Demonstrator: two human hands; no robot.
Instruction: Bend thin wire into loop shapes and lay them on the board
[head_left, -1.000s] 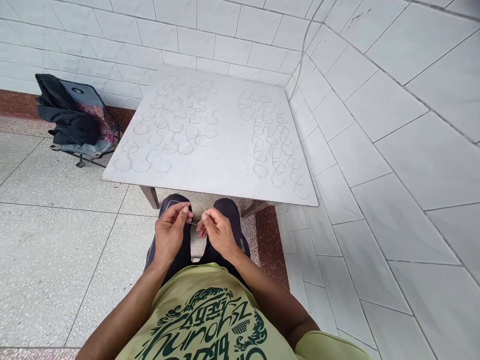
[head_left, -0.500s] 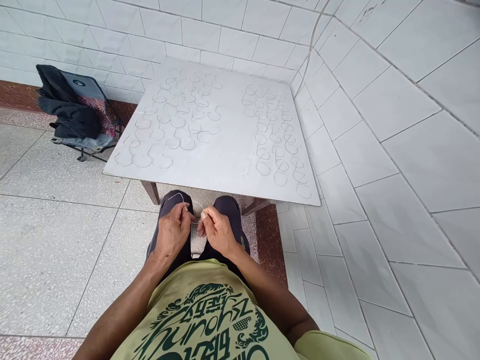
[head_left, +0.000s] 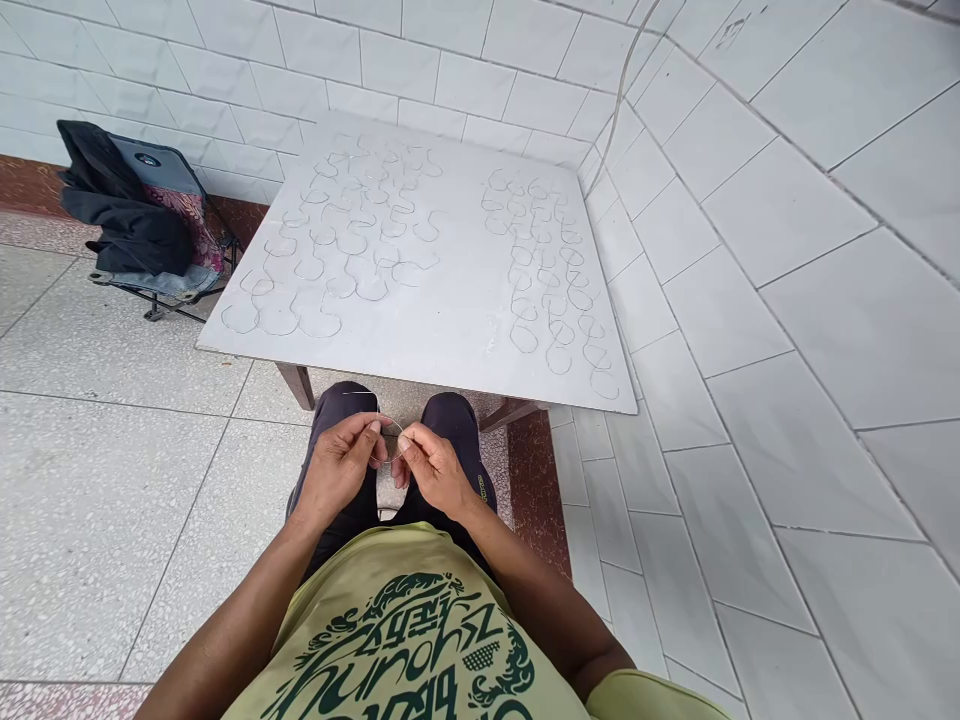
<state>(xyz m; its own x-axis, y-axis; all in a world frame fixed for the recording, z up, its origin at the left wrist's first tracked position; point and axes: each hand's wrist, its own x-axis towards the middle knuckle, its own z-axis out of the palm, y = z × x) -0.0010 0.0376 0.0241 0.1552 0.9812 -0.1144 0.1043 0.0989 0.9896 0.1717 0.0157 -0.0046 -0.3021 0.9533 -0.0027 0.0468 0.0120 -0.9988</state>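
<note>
Above my knees, a thin silvery wire (head_left: 393, 459) curves into a loop between my two hands. My left hand (head_left: 349, 458) pinches the loop's left side between thumb and fingers; a straight end of wire sticks out beyond those fingers to the left. On the loop's right side, my right hand (head_left: 429, 465) is closed, thumb against forefinger. Past my knees lies a white board (head_left: 457, 320) bearing many thin wires. Those on the left, such as an S-like curved wire (head_left: 319, 330), are open bends, while on the right sit rounder shapes like a wire loop (head_left: 523, 338).
A folding chair (head_left: 202, 280) with a dark cloth (head_left: 139, 225) over it stands left of the board. White tiled walls rise behind and to the right. A cable (head_left: 619, 95) hangs in the corner. The board's wooden leg (head_left: 295, 385) shows near my left knee.
The wire between my hands has become a rounder, more closed loop. My left hand has turned and regripped a little, and the wire's free end now lies flatter.
</note>
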